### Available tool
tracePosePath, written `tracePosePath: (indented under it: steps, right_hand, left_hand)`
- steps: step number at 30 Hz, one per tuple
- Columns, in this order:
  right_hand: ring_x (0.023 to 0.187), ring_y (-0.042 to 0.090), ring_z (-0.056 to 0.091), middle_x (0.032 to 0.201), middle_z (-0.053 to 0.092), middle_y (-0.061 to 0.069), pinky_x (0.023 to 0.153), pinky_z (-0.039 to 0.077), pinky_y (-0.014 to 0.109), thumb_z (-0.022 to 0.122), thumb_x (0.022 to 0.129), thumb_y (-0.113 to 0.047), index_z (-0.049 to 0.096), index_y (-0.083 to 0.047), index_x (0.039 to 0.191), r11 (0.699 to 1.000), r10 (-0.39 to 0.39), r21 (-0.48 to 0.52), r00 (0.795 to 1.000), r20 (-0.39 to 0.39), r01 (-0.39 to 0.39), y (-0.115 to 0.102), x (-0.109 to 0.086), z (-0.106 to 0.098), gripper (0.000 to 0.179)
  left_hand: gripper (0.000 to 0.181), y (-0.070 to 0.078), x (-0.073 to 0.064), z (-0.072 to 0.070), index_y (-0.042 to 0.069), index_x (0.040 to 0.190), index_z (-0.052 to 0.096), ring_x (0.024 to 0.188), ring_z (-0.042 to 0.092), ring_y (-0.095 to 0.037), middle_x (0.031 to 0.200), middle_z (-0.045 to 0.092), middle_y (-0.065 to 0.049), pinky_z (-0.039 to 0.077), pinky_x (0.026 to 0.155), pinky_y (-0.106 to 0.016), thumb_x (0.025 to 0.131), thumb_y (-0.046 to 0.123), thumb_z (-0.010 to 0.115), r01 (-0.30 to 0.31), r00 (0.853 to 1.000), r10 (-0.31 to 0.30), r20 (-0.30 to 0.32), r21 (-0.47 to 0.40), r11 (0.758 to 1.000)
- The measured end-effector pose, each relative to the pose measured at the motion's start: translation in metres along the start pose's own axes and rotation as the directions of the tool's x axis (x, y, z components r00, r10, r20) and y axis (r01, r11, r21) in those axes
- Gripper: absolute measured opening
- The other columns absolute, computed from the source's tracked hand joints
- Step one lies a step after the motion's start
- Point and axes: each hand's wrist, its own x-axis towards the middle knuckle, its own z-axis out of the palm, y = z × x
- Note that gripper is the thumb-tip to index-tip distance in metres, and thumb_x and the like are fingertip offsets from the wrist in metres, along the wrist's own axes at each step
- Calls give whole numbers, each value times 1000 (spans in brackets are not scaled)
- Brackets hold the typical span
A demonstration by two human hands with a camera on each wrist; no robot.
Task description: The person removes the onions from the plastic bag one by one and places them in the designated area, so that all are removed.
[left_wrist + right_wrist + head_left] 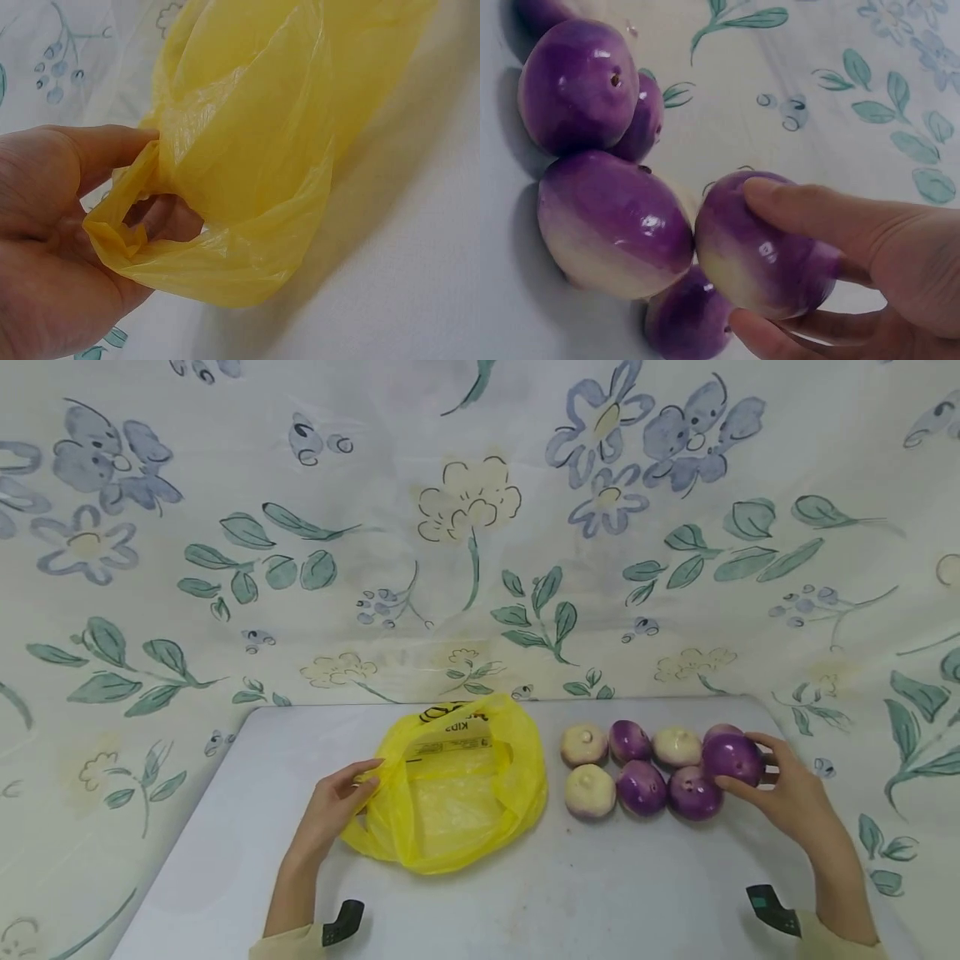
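My left hand (pixel 335 806) pinches the left edge of a yellow plastic bag (pixel 529 768). Its mouth gapes toward me, with printing on the inner back wall. In the left wrist view, a loop of the thin plastic (pixel 247 270) runs around my fingers. On the right, my right hand (pixel 798 793) grips a purple-and-white turnip (pixel 732 758) between thumb and fingers. This turnip overlaps another turnip (pixel 723 730) behind it and sits just beside a front-row turnip (pixel 695 793). The right wrist view shows the thumb (pixel 810 210) across the held turnip's upper side.
More turnips stand in two rows between bag and right hand, some pale side up (pixel 590 792), others purple side up (pixel 642 788). They rest on a white table (pixel 525 902). A floral cloth (pixel 465 568) hangs behind the table's back edge.
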Motion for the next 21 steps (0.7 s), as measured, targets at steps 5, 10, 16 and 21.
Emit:
tracePosePath:
  steps: [5,10,16,21]
  right_hand:
    - [113,57,51,135,42,42,86,48,67,76,83,-45,26,1,149,999,51,-17,999,15,-50,2,1,-2,94]
    - [116,59,46,136,39,45,84,49,66,72,84,-50,22,4,149,991,130,-40,989,74,-127,14,-1,-12,98]
    - [116,61,44,134,39,46,82,49,64,70,85,-55,22,6,148,983,179,-68,965,190,-169,30,-1,-17,100]
    - [116,62,45,133,39,47,84,48,64,71,85,-52,23,7,147,984,173,-80,956,236,-158,39,2,-13,97]
  left_hand:
    - [42,-1,0,0,19,137,56,99,62,-17,132,60,-12,55,81,-18,98,33,59,-3,1000,3,3,1,1000]
    - [42,-2,0,-2,18,138,55,100,62,-16,133,59,-12,55,81,-18,99,33,59,-11,1000,11,2,4,1000]
    - [43,0,-1,-4,18,138,55,98,62,-14,131,60,-13,54,80,-18,98,33,59,-21,1000,21,-1,4,1000]
    - [42,0,-1,-4,18,138,56,98,62,-15,131,60,-13,54,81,-17,99,32,59,-14,1000,14,-6,6,1000]
